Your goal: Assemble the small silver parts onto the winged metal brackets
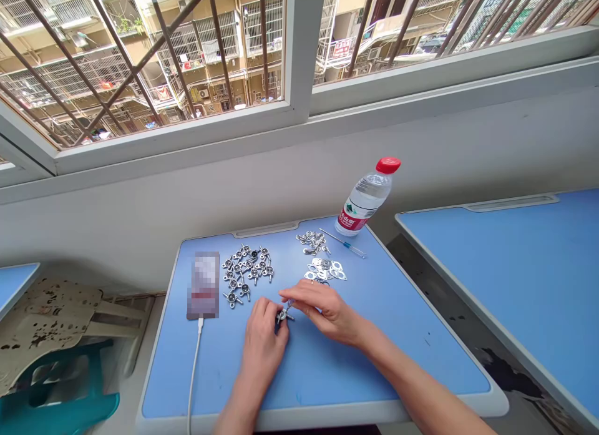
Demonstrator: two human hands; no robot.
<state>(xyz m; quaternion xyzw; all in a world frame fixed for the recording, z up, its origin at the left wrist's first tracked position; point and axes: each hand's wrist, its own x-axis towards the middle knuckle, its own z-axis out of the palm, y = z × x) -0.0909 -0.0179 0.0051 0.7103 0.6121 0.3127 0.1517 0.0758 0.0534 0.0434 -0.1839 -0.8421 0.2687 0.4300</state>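
Observation:
My left hand [264, 335] is closed round a small metal fitting [283, 316] just above the blue desk top [346, 354]. The fitting has a round body with a short stem, partly covered by my fingers. Over it, my right hand [322, 307] pinches a slim, clear-looking piece [289, 304]; its kind is too small to tell. Behind my left hand lies a loose group of similar metal fittings [248, 266] with dark round centres. Beyond my right hand are flat, thin metal plates with holes [337, 273] and a small pile of shiny metal parts [314, 241].
A phone [203, 285] with a white charging cable [194, 366] lies at the desk's left. Near the back right edge are a red-capped water bottle [362, 201] and a thin rod-like tool with a blue band [345, 243]. Another blue desk [524, 254] stands at the right.

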